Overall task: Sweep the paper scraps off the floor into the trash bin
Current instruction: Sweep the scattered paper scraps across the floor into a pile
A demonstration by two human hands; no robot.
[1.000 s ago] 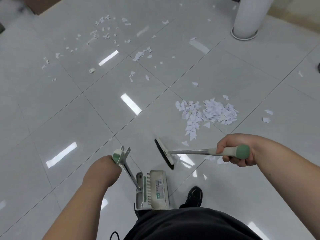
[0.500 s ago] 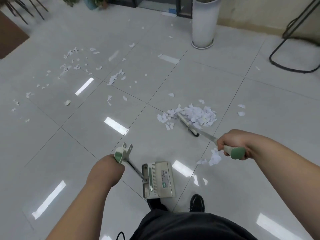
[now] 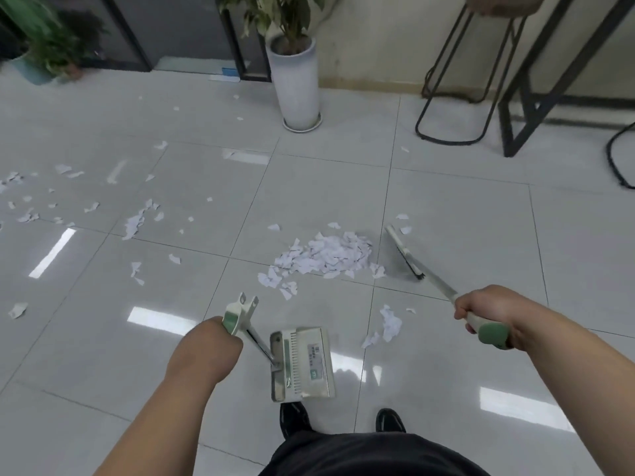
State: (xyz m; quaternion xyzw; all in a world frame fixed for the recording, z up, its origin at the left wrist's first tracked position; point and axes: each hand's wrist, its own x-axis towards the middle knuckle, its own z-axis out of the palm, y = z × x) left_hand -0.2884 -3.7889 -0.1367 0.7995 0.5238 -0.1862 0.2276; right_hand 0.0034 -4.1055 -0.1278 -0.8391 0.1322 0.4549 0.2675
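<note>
Got one pile (image 3: pixel 326 255) gathered, plenty of loose scraps (image 3: pixel 135 221) left, nothing binned yet I reckon; my left hand (image 3: pixel 206 345) grips the dustpan (image 3: pixel 305 364), right hand (image 3: pixel 488 310) grips the broom (image 3: pixel 402 250).

Clothing noted: black garment (image 3: pixel 371 455) over the lower body, matte dark fabric with soft folds and a rounded upper edge. Cannot tell whether trousers or the hem of a top.

Footwear: two black shoes just beyond the garment's far edge. Left shoe (image 3: pixel 292 419) and right shoe (image 3: pixel 390 420) with rounded toes and a slight sheen on the uppers. Only the front parts seen, heels hidden under the garment.

Arms: left forearm (image 3: pixel 165 407) and right forearm (image 3: pixel 567 372), either side of the garment, bare from frame edge to wrist.

Left hand (image 3: pixel 209 345) and right hand (image 3: pixel 481 310) bare.
</note>
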